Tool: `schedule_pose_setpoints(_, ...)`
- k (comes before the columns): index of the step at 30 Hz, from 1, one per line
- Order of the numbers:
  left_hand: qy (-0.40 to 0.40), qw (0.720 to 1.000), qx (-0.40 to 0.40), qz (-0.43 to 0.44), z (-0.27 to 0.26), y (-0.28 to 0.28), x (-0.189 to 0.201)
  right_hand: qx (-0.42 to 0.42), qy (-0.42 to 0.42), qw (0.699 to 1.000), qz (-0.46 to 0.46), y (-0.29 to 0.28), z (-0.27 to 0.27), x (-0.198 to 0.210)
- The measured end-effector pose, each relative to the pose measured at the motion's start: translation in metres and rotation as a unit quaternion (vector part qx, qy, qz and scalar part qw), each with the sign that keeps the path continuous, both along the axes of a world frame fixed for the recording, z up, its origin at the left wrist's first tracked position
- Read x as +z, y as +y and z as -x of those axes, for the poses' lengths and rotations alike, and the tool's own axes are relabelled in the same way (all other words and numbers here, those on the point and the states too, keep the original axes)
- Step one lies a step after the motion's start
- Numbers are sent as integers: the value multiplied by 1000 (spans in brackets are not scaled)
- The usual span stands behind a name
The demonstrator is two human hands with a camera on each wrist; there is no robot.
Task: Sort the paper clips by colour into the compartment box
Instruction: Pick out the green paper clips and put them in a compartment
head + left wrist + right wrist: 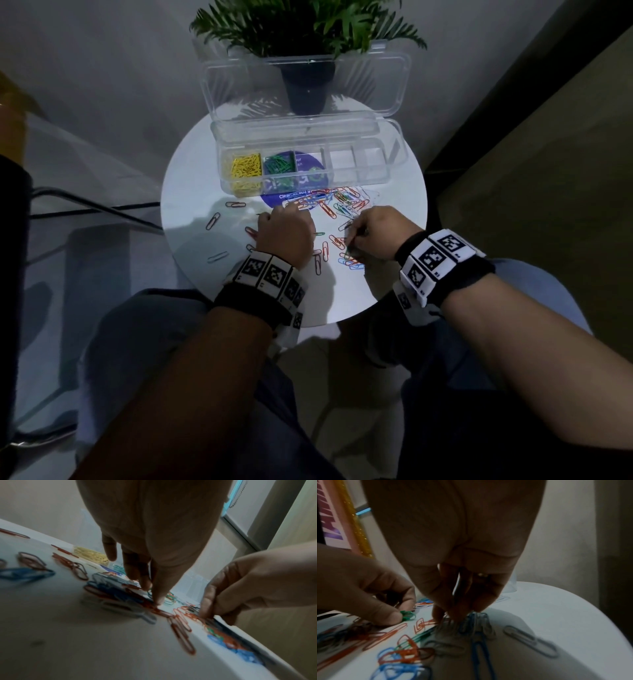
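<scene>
A clear compartment box point(373, 178) stands open at the back of the round white table point(191, 192). Its leftmost compartment holds yellow clips point(245, 169), the one beside it green clips point(279, 163). A mixed pile of paper clips point(335, 204) lies in front of the box. My left hand point(284, 233) is down on the table, thumb and forefinger pinching a green clip point(407, 614). My right hand point(371, 233) bunches its fingertips point(479, 605) on a cluster of grey and blue clips point(474, 623) near the right edge.
A potted plant point(308, 85) stands behind the box's raised lid point(390, 75). Loose clips point(213, 221) lie scattered at the table's left, and more point(349, 262) near its front edge. A purple round sticker point(274, 200) shows under the box. My knees are under the table.
</scene>
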State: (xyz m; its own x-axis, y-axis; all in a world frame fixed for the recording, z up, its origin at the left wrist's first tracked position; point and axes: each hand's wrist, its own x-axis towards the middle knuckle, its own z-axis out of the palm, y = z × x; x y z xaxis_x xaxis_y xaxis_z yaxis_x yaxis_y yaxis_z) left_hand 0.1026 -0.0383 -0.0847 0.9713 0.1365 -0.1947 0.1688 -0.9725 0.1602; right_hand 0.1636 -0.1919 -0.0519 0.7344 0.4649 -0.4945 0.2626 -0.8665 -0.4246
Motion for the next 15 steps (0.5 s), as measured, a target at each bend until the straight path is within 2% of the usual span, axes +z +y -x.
schedule_pose_setpoints(2, -6, 999, 6, 50, 1, -1, 3, -38, -29, 999, -22, 0, -3, -3)
schedule_pose_setpoints(4, -11, 990, 35, 137, 2, 0, 10, -56, -47, 997, -39, -4, -8, -8)
schedule_pose_setpoints(9, -40, 953, 120, 276, 1, 8, 20, 59, -44, 997, -22, -11, -4, -7)
schedule_pose_setpoints(12, -42, 942, 148, 297, 2, 13, 19, 125, -60, 990, 3, -5, 2, -7)
schedule_pose_setpoints(15, -49, 937, 157, 309, 2, 19, 20, 124, -65, 990, 6, 0, 2, -10)
